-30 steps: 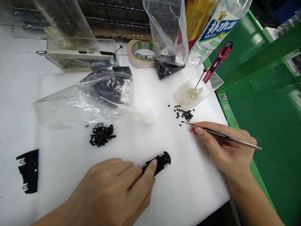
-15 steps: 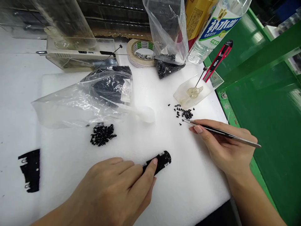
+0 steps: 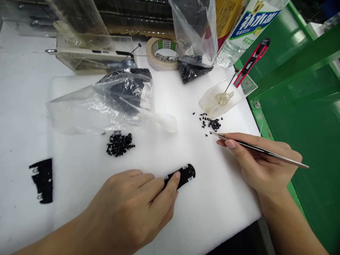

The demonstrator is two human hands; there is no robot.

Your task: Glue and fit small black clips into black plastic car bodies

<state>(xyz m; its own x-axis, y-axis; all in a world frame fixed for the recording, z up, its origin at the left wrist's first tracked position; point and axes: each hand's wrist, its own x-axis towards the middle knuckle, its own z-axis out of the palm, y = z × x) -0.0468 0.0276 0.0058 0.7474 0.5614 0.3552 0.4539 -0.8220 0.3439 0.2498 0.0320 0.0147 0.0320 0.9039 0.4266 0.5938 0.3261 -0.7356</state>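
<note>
Hands (image 3: 135, 205) work over white padding (image 3: 212, 202) beside green panelling (image 3: 300, 120).

spoon (image 3: 169, 123): left of tweezers (image 3: 265, 152) | tape roll (image 3: 152, 54): behind spoon

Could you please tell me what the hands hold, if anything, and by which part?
The right hand holds the tweezers toward the tip end. The left hand touches one black piece; whether it grips it is hidden.
</note>
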